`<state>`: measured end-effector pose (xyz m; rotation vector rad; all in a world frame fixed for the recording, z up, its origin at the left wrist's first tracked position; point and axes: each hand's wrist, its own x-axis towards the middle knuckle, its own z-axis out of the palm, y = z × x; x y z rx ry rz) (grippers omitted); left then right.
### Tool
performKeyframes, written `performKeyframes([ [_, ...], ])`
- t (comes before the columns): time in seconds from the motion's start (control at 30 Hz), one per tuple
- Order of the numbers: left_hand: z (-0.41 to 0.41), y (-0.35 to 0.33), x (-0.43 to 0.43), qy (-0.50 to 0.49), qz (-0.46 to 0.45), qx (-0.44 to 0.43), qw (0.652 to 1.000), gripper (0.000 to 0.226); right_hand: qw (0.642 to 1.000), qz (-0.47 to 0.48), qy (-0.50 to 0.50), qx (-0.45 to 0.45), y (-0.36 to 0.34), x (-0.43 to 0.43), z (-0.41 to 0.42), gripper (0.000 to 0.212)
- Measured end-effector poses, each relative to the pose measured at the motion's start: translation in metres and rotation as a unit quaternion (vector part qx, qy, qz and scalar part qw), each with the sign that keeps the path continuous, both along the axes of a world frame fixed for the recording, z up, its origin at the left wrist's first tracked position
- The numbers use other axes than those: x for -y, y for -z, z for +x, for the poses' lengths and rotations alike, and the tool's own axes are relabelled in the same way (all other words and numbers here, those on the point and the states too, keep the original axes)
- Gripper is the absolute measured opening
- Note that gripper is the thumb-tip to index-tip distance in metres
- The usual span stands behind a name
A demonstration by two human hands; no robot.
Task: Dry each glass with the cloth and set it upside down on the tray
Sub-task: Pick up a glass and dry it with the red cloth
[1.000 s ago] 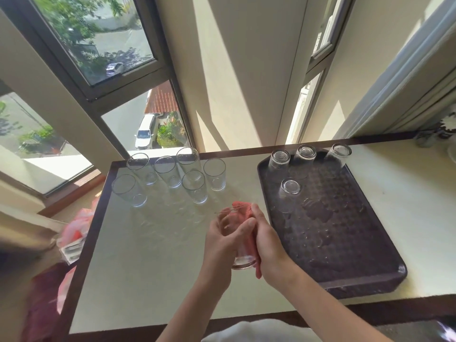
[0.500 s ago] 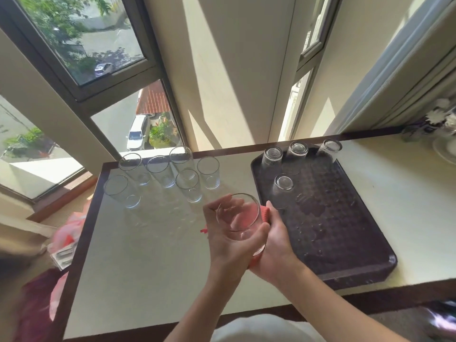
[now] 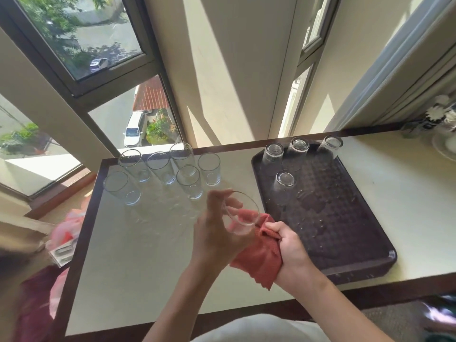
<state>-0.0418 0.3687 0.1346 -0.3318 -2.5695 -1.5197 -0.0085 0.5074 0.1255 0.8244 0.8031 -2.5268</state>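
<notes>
My left hand [image 3: 217,233] grips a clear glass [image 3: 243,213] above the table, its open mouth tilted toward me. My right hand [image 3: 291,245] holds a red cloth [image 3: 261,257] bunched just right of the glass, one corner touching the glass's side. A dark brown tray [image 3: 345,218] lies to the right, with several glasses upside down on it: three along its far edge [image 3: 298,146] and one [image 3: 283,186] nearer. Several upright glasses [image 3: 187,178] stand in a group at the table's far left.
The cream table [image 3: 138,255] has a dark wooden rim and stands against windows. A white plate [image 3: 444,146] and small items sit at the far right. Pink and red fabric [image 3: 61,233] lies beyond the table's left edge. Water drops spot the tray.
The cloth has come out of the glass and now hangs from my right hand beside it. My left hand has turned the glass so its mouth faces me.
</notes>
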Motion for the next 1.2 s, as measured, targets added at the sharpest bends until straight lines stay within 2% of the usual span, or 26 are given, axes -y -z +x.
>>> performKeyframes([
  [0.1, 0.006, 0.000, 0.021, 0.049, -0.115, 0.067, 0.990, 0.067, 0.998, 0.036, 0.019, -0.052, 0.001, -0.017, 0.004, 0.046],
  [0.2, 0.014, 0.006, 0.027, 0.075, -0.180, 0.126, 0.973, 0.071, 0.981, 0.132, -0.053, -0.133, -0.013, -0.009, 0.013, 0.043],
  [0.23, 0.016, 0.007, 0.026, 0.072, -0.182, 0.129, 0.972, 0.070, 0.963, 0.191, -0.089, -0.165, -0.018, 0.000, 0.017, 0.042],
  [0.33, 0.017, 0.003, 0.020, 0.062, -0.185, 0.103, 0.975, 0.076, 0.881, 0.359, -0.168, -0.258, -0.013, 0.025, 0.018, 0.051],
  [0.4, 0.017, 0.000, 0.020, 0.063, -0.196, 0.078, 0.975, 0.079, 0.881, 0.362, -0.174, -0.249, -0.008, 0.028, 0.003, 0.047],
  [0.47, 0.016, -0.002, 0.025, 0.061, -0.194, 0.073, 0.976, 0.072, 0.879, 0.361, -0.200, -0.238, -0.006, 0.025, -0.005, 0.043],
  [0.57, 0.011, -0.002, 0.034, 0.046, -0.175, 0.096, 0.979, 0.074, 0.863, 0.380, -0.209, -0.260, -0.003, 0.032, 0.007, 0.052],
  [0.67, 0.010, -0.002, 0.033, 0.048, -0.209, 0.081, 0.973, 0.080, 0.868, 0.374, -0.195, -0.263, 0.000, 0.039, 0.014, 0.058],
  [0.73, 0.013, 0.000, 0.028, 0.070, -0.228, 0.077, 0.968, 0.081, 0.877, 0.366, -0.203, -0.239, 0.001, 0.035, 0.003, 0.051],
  [0.8, 0.016, 0.007, 0.028, 0.091, -0.182, 0.104, 0.974, 0.073, 0.893, 0.341, -0.220, -0.196, 0.001, 0.028, -0.012, 0.045],
  [0.87, 0.018, 0.018, 0.032, 0.077, -0.094, 0.151, 0.981, 0.064, 0.905, 0.321, -0.219, -0.175, 0.008, 0.026, -0.020, 0.042],
  [0.93, 0.020, 0.023, 0.037, 0.025, -0.020, 0.206, 0.978, 0.062, 0.889, 0.364, -0.220, -0.170, 0.019, 0.029, -0.022, 0.036],
  [1.0, 0.021, 0.022, 0.042, -0.028, 0.059, 0.261, 0.963, 0.071, 0.873, 0.413, -0.218, -0.137, 0.039, 0.028, -0.023, 0.033],
  [1.1, 0.019, 0.021, 0.048, -0.058, 0.162, 0.311, 0.935, 0.076, 0.823, 0.471, -0.299, -0.106, 0.064, 0.027, -0.019, 0.060],
  [1.17, 0.015, 0.018, 0.049, -0.051, 0.194, 0.321, 0.926, 0.079, 0.762, 0.531, -0.353, -0.115, 0.068, 0.026, -0.015, 0.045],
  [1.2, 0.014, 0.016, 0.048, -0.046, 0.213, 0.323, 0.921, 0.082, 0.744, 0.552, -0.352, -0.134, 0.064, 0.024, -0.013, 0.038],
])
